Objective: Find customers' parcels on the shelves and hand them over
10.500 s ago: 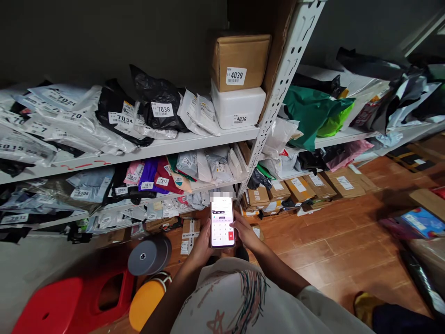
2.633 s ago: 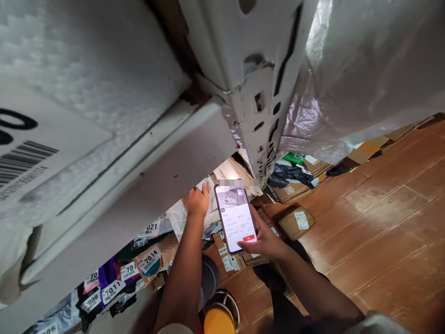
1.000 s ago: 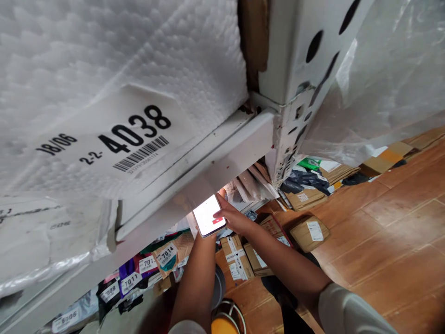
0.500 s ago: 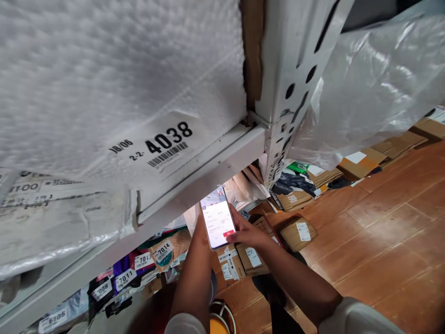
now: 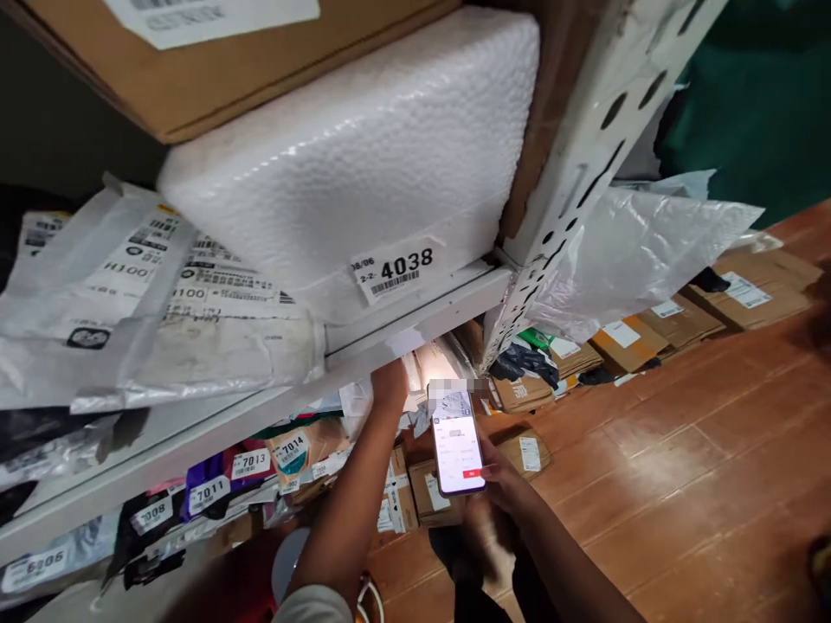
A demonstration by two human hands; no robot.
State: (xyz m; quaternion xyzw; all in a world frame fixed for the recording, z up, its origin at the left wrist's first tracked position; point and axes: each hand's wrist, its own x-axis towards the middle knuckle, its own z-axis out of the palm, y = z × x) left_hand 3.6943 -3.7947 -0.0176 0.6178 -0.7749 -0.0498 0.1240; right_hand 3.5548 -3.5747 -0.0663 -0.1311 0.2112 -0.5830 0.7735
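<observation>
A smartphone (image 5: 456, 446) with a lit screen is gripped in my right hand (image 5: 503, 484). The thumb lies by a red button low on the screen. My left hand (image 5: 390, 382) reaches under the white shelf edge, close to pale packages (image 5: 432, 362) lit brightly on the lower level. Its fingers are hidden, so whether it holds anything does not show. Above my hands, a white bubble-wrapped parcel (image 5: 363, 164) labelled 4038 rests on the upper shelf.
A perforated white metal post (image 5: 551, 234) rises right of my hands. Numbered parcels, such as an orange one (image 5: 308, 450) labelled 7014, fill the lower shelf at left. Cardboard boxes (image 5: 627, 342) line the tiled floor (image 5: 681, 459). A clear plastic bag (image 5: 623, 251) hangs past the post.
My left hand has come off the phone and moved up beneath the shelf edge. The phone now sits in my right hand alone. The view has drawn back, showing more of the upper shelf.
</observation>
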